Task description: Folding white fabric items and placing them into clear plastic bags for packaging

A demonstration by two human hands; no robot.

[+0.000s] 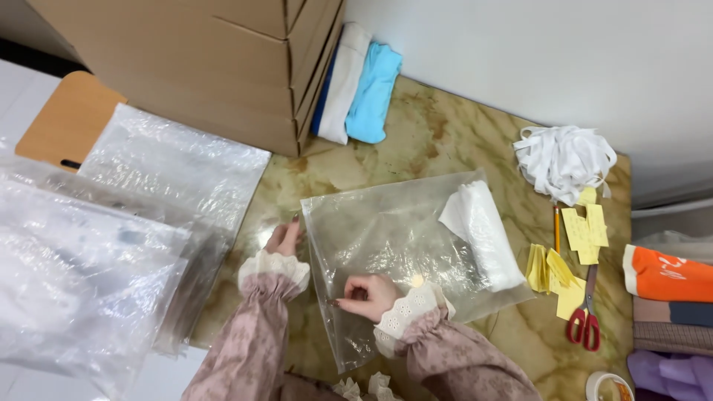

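Seen from the head camera, a clear plastic bag (401,252) lies flat on a marbled table (460,141), its long axis running from the near left to the far right, where a folded white cloth (479,234) sits inside. The right hand (368,295) pinches the bag's near-left edge with curled fingers; the left hand (284,238) rests on its left corner, fingers loosely extended. Red-handled scissors (584,319) lie well apart.
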